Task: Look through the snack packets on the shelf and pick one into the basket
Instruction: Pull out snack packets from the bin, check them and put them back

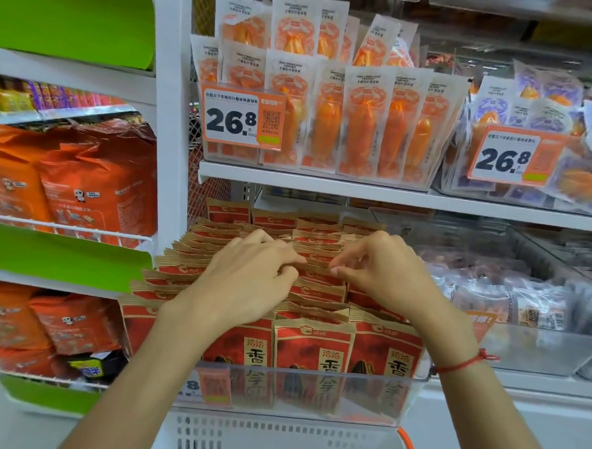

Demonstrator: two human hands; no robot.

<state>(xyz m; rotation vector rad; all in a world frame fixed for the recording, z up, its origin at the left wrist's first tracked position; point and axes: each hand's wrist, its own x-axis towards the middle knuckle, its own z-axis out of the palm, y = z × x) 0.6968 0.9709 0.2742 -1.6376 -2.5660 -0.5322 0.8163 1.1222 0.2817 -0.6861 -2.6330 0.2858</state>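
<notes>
The left hand (pixel 247 273) lies on the red-and-brown snack packets (pixel 312 342), its fingers curled over their top edges, its grip closed on one packet top in the middle row. The right hand (pixel 377 273) is just beside it, thumb and forefinger pinching the top edge of a neighbouring packet; a red string bracelet (pixel 465 362) circles that wrist. The packets stand upright in rows inside a clear plastic bin (pixel 405 398) on the lower shelf. Below the bin, at the bottom of the view, is the white perforated basket (pixel 276 439) with an orange rim. On the white shelf (pixel 358 190) above stand orange-and-white packets (pixel 361 124) behind a price tag (pixel 242 118) reading 26.8. To the left, a rack holds large orange bags (pixel 94 186) behind green panels.
</notes>
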